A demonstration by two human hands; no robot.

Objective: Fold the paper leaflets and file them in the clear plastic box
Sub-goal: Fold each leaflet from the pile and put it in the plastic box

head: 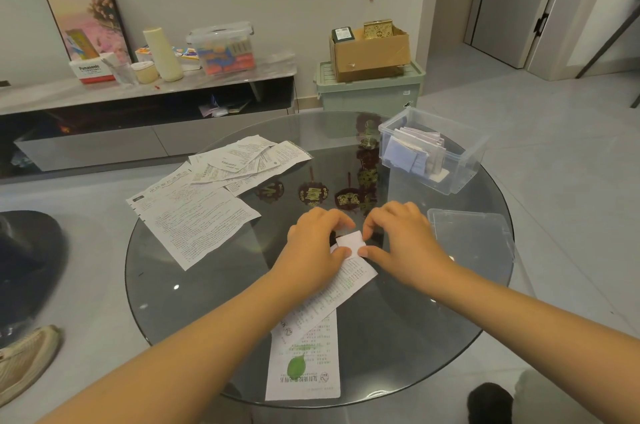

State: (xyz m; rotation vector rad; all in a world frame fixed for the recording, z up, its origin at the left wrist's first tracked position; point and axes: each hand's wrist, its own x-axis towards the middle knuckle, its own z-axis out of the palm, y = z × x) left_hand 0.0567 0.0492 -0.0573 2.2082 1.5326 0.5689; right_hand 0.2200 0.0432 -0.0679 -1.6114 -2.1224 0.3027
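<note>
Both hands pinch the far end of a long leaflet (323, 305): the left hand (313, 243) and right hand (403, 236) each grip the small folded flap (350, 239) between thumb and fingers. The strip trails toward the near edge, so the fold may skew if its tail slides on the glass surface (398, 326). Unfolded leaflets (207, 195) lie far left. The clear box (460, 160), holding folded papers, stands far right, its lid (474, 233) nearer. A sideboard lines the wall.
</note>
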